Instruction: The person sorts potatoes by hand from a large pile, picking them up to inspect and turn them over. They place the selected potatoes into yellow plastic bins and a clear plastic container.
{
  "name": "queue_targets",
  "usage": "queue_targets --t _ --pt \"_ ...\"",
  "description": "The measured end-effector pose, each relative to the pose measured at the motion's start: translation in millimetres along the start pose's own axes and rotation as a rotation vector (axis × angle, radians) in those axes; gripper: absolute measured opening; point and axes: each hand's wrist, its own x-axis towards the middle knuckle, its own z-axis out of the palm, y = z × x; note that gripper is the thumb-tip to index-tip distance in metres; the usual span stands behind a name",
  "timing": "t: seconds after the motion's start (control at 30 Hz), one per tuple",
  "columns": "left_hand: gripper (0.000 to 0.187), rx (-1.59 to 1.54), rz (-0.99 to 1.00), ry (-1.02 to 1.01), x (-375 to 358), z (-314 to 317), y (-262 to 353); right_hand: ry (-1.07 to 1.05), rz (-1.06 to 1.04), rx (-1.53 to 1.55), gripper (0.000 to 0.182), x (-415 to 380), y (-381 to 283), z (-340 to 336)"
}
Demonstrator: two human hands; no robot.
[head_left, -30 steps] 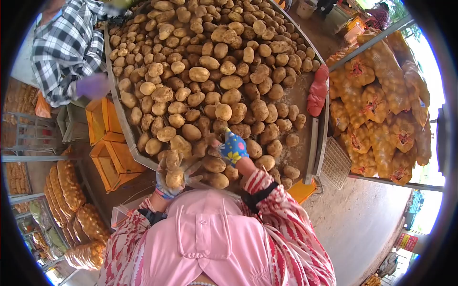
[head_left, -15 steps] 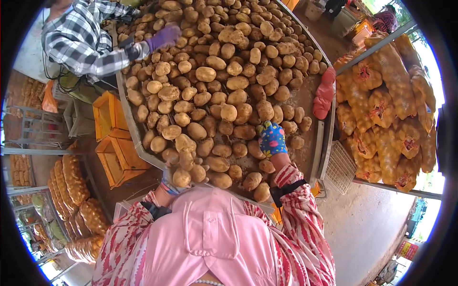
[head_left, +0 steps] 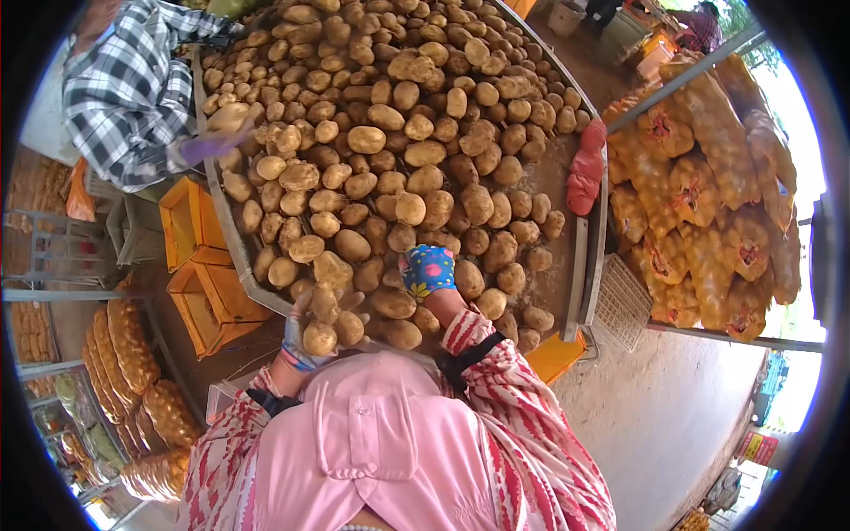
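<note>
A broad, metal-rimmed table fills the middle, heaped with brown, soil-marked potatoes from its far edge almost to its near edge; a bare, dirty strip shows along the right edge. Beyond that edge rises a stack of yellow mesh sacks full of round produce. At the far left corner stands a person in a black-and-white checked shirt, with a blurred purple glove over the left edge. Filled, netted orange-brown sacks lie farther out on the left, beyond the near left corner.

Two orange-yellow plastic crates sit just outside the left edge, one nearer than the other. A pale, grid-patterned basket stands outside the near right corner, and a crumpled red bundle lies along the right edge.

The left hand, in a pale patterned glove, is at the near edge, left of its middle. It is palm up, the fingers spread and cupped under and around a small cluster of potatoes. The right hand, in a blue glove with bright flower prints, is palm down over the potatoes inward from the near edge. Its fingers bend downward, the tips hidden, so whether they are clamped on a potato cannot be told.
</note>
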Motion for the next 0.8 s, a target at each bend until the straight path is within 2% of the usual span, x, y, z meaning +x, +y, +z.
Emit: queue_targets --t 0.03,0.1,0.13,0.17,0.23,0.3,0.37,0.4,0.47,0.5,0.57,0.6,0.67,0.73,0.77,0.8 --pt "0.057 -0.011 -0.002 0.004 -1 -3 1 -0.002 0.011 0.001 0.030 -6 -2 -5" --pt "0.057 -0.022 -0.009 0.010 0 -6 1 -0.153 -0.016 0.160 0.029 -18 -12 -23" --pt "0.057 -0.030 0.002 0.038 0 -6 0 -0.056 -0.050 0.251 0.026 -25 -13 -14" --pt "0.057 -0.038 0.013 0.067 0 -7 -2 -0.060 -0.045 0.253 0.026 -27 -9 0" --pt "0.056 -0.022 -0.002 0.068 4 -5 -2 -0.124 0.532 1.108 0.028 -26 -3 22" --pt "0.056 0.001 -0.010 0.062 6 -2 1 -0.304 0.912 1.362 0.034 -22 14 -4" --pt "0.057 0.012 -0.001 0.024 8 -2 2 -0.137 0.595 0.494 0.038 -36 29 -24" --pt "0.057 0.012 -0.004 0.025 9 -2 3 -0.137 0.597 0.493 0.038 -42 31 -30" --pt "0.059 -0.021 -0.005 -0.056 12 -2 4 -0.359 0.434 0.295 0.040 -52 35 -43" --pt "0.059 -0.024 -0.010 -0.053 12 -2 2 -0.362 0.439 0.294 0.040 -56 37 -54" --pt "0.061 -0.036 -0.013 -0.047 11 -1 2 -0.692 0.325 0.197 0.042 -61 37 -84" --pt "0.061 -0.034 -0.012 -0.046 11 -1 2 -0.697 0.288 0.185 0.039 -59 43 -99" --pt "0.061 -0.033 -0.041 -0.054 14 -1 2 -0.289 0.273 0.242 0.039 -51 61 -100" --pt "0.062 -0.027 -0.054 -0.062 17 2 3 -0.037 0.253 0.052 0.046 -31 76 -92" --pt "0.062 -0.021 -0.057 -0.064 16 4 4 -0.134 0.264 -0.029 0.057 -17 90 -74" --pt "0.060 -0.036 -0.067 -0.099 17 12 3 -0.254 0.277 -0.047 0.058 -2 96 -65"
